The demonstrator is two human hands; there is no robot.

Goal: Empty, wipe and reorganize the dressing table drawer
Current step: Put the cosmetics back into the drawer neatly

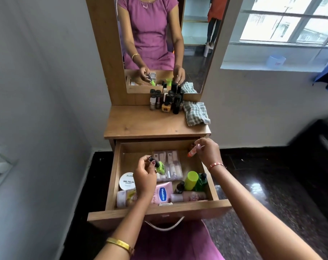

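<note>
The open wooden drawer (pixel 112 177) of your dressing table is pulled fully out toward you, below the tabletop, and it holds plenty. Along its front lie a pink Vaseline lotion tube (pixel 162 193), a pale pink bottle on its side (pixel 189 197), a white jar labelled nail polish remover (pixel 126 182) and a cream-coloured tub (pixel 124 197). Toward the right stand a lime-green capped bottle (pixel 191 180), a dark green bottle (pixel 201 182) just beside it and a small dark bottle (pixel 179 187). A clear plastic box of press-on nails (pixel 168 162) lies near the middle back.

Your left hand (pixel 145 177) is over the drawer's centre, fingers pinched closed on a green nail polish bottle with a black cap (pixel 159 167). Your right hand (pixel 207 152) is at the drawer's back right corner, fingers closed around a small pink-and-orange tube (pixel 194 150), held tilted.

On the wooden tabletop (pixel 140 124) above, a cluster of nail polish bottles and dark tubes (pixel 167 103) stands at the back against the mirror (pixel 159 44), with a grey checked cloth (pixel 196 113) crumpled just beside it on the right. The mirror reflects both hands and the cluster.
</note>
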